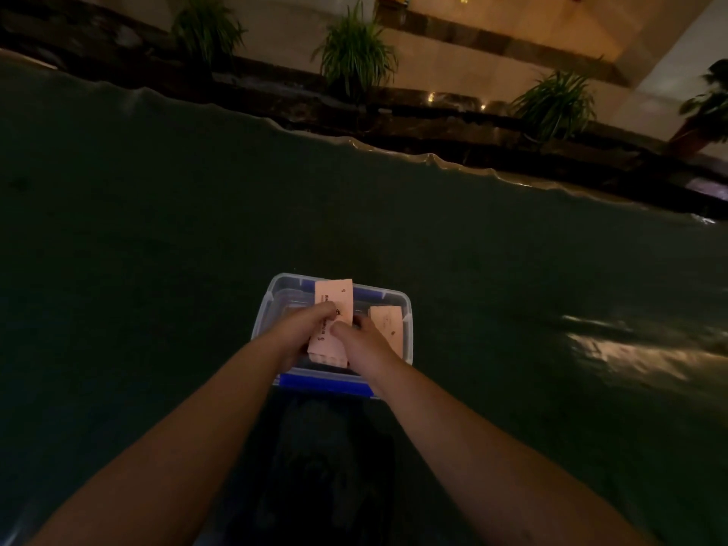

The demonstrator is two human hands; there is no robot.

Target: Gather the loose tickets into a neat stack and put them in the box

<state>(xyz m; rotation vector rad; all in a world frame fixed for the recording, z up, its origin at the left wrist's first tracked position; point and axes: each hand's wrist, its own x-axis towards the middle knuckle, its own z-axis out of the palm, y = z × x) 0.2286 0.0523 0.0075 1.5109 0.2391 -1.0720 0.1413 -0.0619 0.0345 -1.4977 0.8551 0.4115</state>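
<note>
Both hands meet directly over the clear plastic box with a blue rim (pixel 275 294), which sits on the dark green cloth-covered table (pixel 157 210) straight ahead of the person. The left hand (pixel 305 329) and the right hand (pixel 360 340) are closed together on a pale pink paper ticket stack (pixel 333 309), thumbs on its upper face and fingers mostly hidden beneath. The stack's long axis runs away from the person, tilted slightly to the right at its far end; that far end sticks out beyond the knuckles and the near end shows between the wrists. It appears to hang just above the box opening, not yet resting inside, though the dim light makes the gap hard to judge.

Just to the right of the right hand, another pale pink ticket (pixel 388 323) lies inside the box near its right wall, its long axis roughly parallel to the held stack. The right hand is the nearer to it.

My reading is that the coming move is straight down: the box lies under the hands, so the stack only needs lowering and releasing. The box walls on either side of the wrists and the ticket already inside are the things to clear. Green potted plants (pixel 354 53) stand well beyond the table's far edge, out of the way.
</note>
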